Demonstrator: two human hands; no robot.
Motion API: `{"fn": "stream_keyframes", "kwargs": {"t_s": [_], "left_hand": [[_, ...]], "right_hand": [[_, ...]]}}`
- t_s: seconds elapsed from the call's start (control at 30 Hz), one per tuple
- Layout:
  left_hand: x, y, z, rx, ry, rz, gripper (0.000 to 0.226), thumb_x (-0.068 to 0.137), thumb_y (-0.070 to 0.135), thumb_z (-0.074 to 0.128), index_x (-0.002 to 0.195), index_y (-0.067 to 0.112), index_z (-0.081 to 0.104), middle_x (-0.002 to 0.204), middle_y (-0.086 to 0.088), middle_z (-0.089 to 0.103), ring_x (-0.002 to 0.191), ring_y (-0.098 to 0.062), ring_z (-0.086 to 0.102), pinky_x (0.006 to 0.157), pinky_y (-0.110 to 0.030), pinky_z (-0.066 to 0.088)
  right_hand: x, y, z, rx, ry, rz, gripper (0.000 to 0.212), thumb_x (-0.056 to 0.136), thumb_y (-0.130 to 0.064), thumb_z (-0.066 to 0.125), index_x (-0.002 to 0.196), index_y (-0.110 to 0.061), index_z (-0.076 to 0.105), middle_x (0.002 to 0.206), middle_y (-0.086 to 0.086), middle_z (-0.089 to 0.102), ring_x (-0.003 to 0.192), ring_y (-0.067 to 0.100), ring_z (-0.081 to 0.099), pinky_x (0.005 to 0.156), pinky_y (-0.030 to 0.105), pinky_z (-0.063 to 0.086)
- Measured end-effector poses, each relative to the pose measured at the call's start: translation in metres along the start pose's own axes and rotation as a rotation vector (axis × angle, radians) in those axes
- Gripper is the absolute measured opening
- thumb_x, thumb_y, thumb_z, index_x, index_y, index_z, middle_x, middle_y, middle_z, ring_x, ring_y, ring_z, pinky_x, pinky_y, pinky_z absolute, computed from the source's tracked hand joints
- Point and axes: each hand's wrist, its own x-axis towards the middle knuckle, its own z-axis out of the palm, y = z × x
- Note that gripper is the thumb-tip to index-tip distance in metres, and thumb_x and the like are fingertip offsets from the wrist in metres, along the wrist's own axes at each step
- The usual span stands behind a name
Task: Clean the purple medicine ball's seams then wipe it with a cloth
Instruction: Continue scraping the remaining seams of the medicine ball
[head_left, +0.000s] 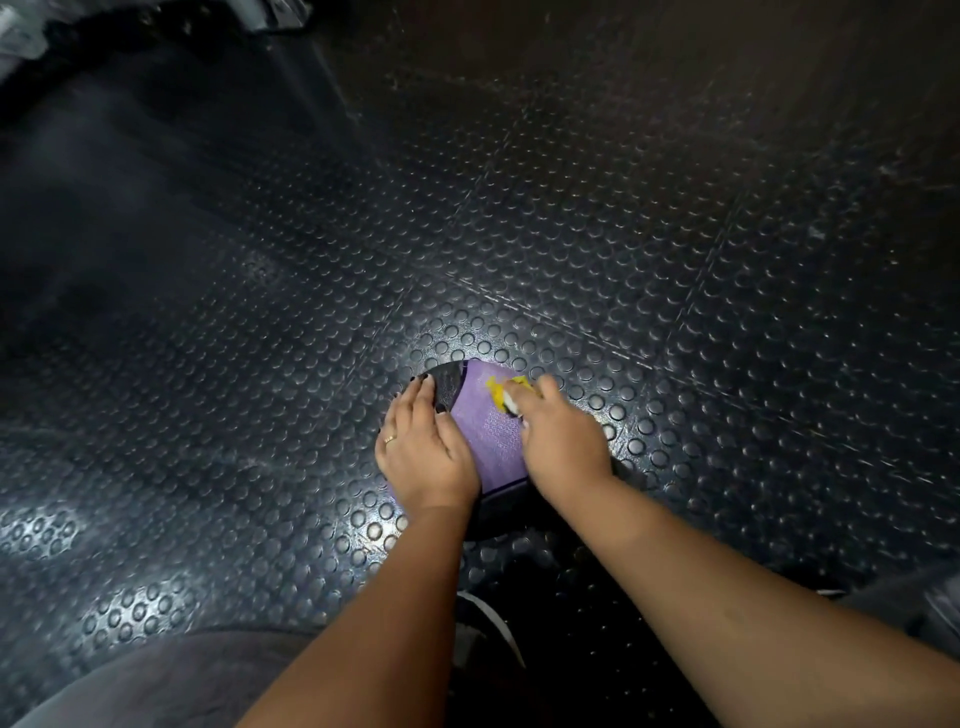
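Head view: purple ball sits on studded black floor, between both hands. Left hand lies flat on its left side, fingers straight. Right hand grips a blurred yellow-and-white thing against the ball's upper right.

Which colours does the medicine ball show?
The ball is purple with black panels, in the head view.

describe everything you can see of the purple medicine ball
The medicine ball sits on the dark studded floor. It shows a purple panel with a fine embossed pattern, rubbery in look, and black panels at its far-left and near sides. The left hand rests flat on its left side. The right hand holds a blurred yellow and white item against the purple panel's far edge.
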Motion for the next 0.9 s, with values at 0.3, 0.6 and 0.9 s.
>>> {"fn": "stream_keyframes", "kwargs": {"t_s": [0.3,0.6,0.9], "left_hand": [[0.007,0.004,0.003,0.055,-0.004,-0.048,0.063,0.088,0.036,0.022,0.14,0.025,0.055,0.148,0.007,0.051,0.14,-0.017,0.04,0.112,-0.051,0.03],[0.004,-0.001,-0.001,0.03,-0.019,-0.036,0.063,0.088,0.04,0.022,0.141,0.025,0.055,0.148,0.009,0.049,0.14,-0.016,0.038,0.112,-0.052,0.03],[-0.013,-0.005,0.003,0.077,0.051,0.0,0.057,0.091,0.038,0.028,0.137,0.022,0.058,0.144,0.005,0.053,0.135,-0.021,0.045,0.109,-0.051,0.036]], "right_hand": [[-0.01,-0.02,-0.013,0.114,-0.04,-0.152,0.033,0.091,-0.017,0.051,0.123,-0.024,0.054,0.119,0.003,0.048,0.095,0.033,0.058,0.069,0.038,0.044],[-0.036,-0.016,0.013,-0.125,0.16,-0.247,0.057,0.063,-0.025,0.082,0.117,-0.025,0.066,0.095,-0.004,0.063,0.049,0.017,0.061,0.039,0.025,0.043],[0.038,-0.035,-0.017,-0.14,-0.051,-0.014,0.032,0.092,-0.008,0.041,0.117,-0.021,0.057,0.118,0.007,0.053,0.1,0.034,0.061,0.075,0.036,0.045]]}}
